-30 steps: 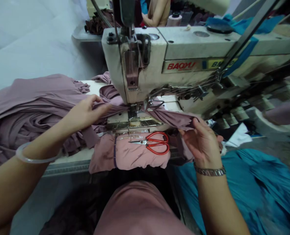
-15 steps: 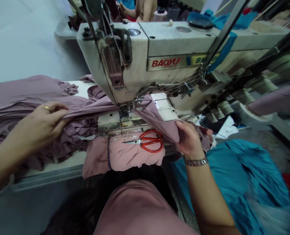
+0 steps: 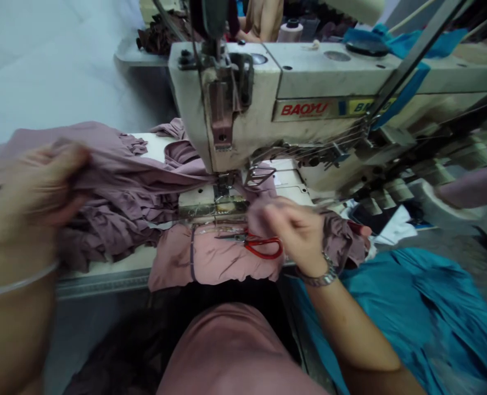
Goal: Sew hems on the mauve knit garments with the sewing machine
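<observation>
While the left grip [image 3: 41, 192] clutches one end of a mauve cloth strip [image 3: 144, 173], blurred but plainly closed around it, the right grip [image 3: 295, 230] is curled by the strip's other end, too smeared for me to tell whether its fingers pinch the cloth. Between the two grips the strip runs under the presser foot [image 3: 225, 189] of the sewing machine [image 3: 259, 82], beyond and above the right grip. A white bangle [image 3: 21, 282] circles the wrist behind the left grip, a metal-banded watch [image 3: 323, 274] the one behind the right. Just left of the right grip, partly hidden by it, red-handled scissors [image 3: 263, 249] lie on a pink cloth bundle [image 3: 222, 260]. Around and to the right of the left grip, a heap of mauve fabric [image 3: 115, 219] covers the table [image 3: 136, 263]. Crumpled mauve cloth [image 3: 342, 241] sits just right of the right grip, with teal fabric [image 3: 424, 307] lower and farther right. Well beyond both grips, behind the machine, I see another person's arm [image 3: 268, 22] near a thread spool [image 3: 290, 32].
</observation>
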